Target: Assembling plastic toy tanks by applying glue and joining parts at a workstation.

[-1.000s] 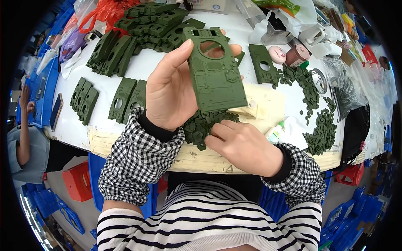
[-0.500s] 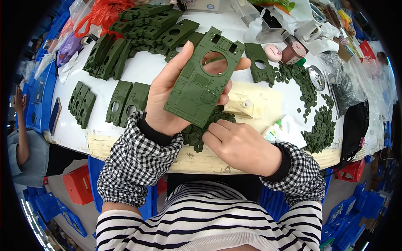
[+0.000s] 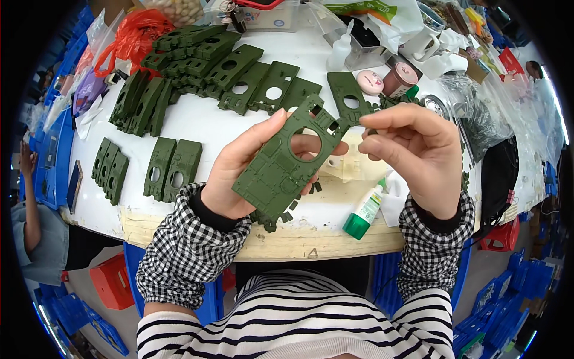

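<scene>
Before me spreads the white-topped table with a pale wooden front edge (image 3: 203, 125). On its far left side lies a large, layered heap of dark green, plastic-looking panels with round holes (image 3: 197, 57); nearer, two matching green panels (image 3: 160, 158) lie side by side, with an overlapping green set (image 3: 110, 170) to their left. I cannot tell which of these are finished.

My left hand (image 3: 233, 173) grips one moulded green panel with a big round hole (image 3: 269, 176), raised and tilted above the table. My right hand (image 3: 421, 152) is by that panel's upper right corner, thumb and forefinger pinched together.

Below it lies the white bottle with green ends (image 3: 363, 212); loose dark green chips (image 3: 266, 221) show partly under the panel. My pinch holds a tiny dark green piece (image 3: 371, 131). Whether it touches the panel I cannot tell; I judge this panel unfinished, with chips left over.
</scene>
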{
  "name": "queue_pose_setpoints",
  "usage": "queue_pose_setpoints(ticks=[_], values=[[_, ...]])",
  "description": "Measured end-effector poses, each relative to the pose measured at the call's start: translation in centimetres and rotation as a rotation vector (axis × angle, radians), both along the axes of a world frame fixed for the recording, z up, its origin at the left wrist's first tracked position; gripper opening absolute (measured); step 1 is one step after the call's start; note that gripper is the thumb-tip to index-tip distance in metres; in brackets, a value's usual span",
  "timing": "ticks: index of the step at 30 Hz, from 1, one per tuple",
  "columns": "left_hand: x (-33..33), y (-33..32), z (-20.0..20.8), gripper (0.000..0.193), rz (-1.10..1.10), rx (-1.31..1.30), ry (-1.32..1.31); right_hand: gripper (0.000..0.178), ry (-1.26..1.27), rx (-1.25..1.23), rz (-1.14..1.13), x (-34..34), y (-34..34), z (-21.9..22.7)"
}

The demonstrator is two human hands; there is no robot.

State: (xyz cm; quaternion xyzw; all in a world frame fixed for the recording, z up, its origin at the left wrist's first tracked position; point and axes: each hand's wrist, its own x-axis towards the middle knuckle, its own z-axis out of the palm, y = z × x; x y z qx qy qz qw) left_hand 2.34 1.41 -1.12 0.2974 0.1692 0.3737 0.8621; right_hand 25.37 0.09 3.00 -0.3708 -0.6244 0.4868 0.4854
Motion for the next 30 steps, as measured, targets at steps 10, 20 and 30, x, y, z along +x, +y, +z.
queue_pose_setpoints(ticks=[10, 20, 30], values=[[0.01, 0.05, -0.01, 0.055, -0.063, 0.013, 0.105, 0.021, 0.046, -0.169, 0.036, 0.36, 0.71, -0.11], [-0.08, 0.03, -0.2, 0.055, -0.068, 0.006, 0.08, 0.025, 0.077, -0.26, 0.099, 0.47, 0.96, 0.0], [-0.06, 0.07, -0.22, 0.055, -0.068, 0.035, 0.094, 0.022, 0.07, -0.223, 0.086, 0.42, 0.95, -0.17]])
